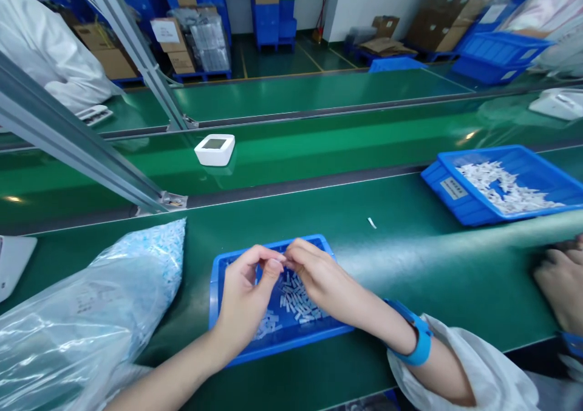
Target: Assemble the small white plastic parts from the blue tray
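My left hand and my right hand meet fingertip to fingertip above a shallow blue tray. Both hands are pinched; whatever lies between the fingertips is too small to make out. Inside the tray, small whitish pieces are spread under my right hand, and a second group of clear-looking pieces lies near the front, beside my left hand. A blue band circles my right wrist.
A plastic bag of pale blue pieces lies left. A blue bin of white parts stands right, near another person's hand. A white device sits on the green conveyor. Metal posts rise at left.
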